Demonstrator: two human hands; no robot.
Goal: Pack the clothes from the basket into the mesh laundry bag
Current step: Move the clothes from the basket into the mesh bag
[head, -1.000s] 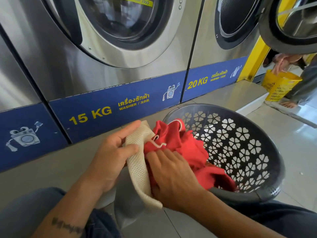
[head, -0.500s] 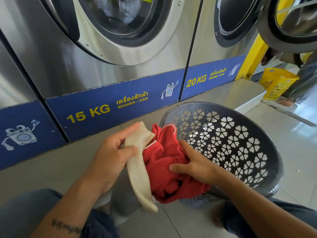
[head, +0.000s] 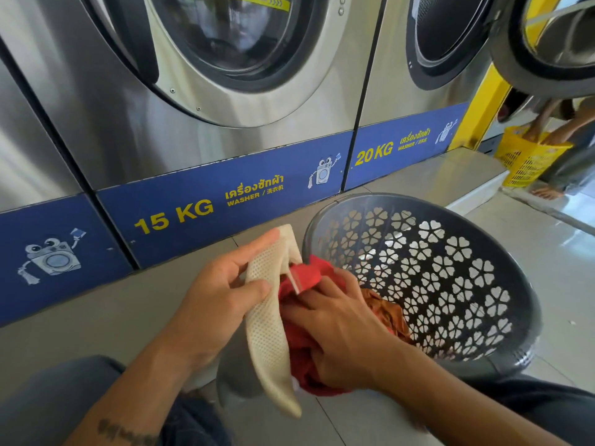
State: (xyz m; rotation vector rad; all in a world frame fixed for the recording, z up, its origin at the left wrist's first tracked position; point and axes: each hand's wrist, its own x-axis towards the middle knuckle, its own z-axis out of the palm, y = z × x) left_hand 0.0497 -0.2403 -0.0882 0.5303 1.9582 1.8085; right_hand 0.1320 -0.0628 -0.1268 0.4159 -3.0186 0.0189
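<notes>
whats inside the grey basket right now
Near the grey basket wall's left side lies a brownish-orange cloth, partly covered by the right hand pushing a red garment. Anything beneath the hand is hidden.

This is a self-service laundromat. A row of large stainless-steel front-loading washing machines (head: 206, 75) fills the upper frame, each above a blue panel (head: 219, 201) with yellow capacity markings, "15 KG" and "20 KG", and the word "WASHER". At right, a yellow perforated plastic basket (head: 528, 162) stands on the glossy tiled floor (head: 560, 268).
</notes>
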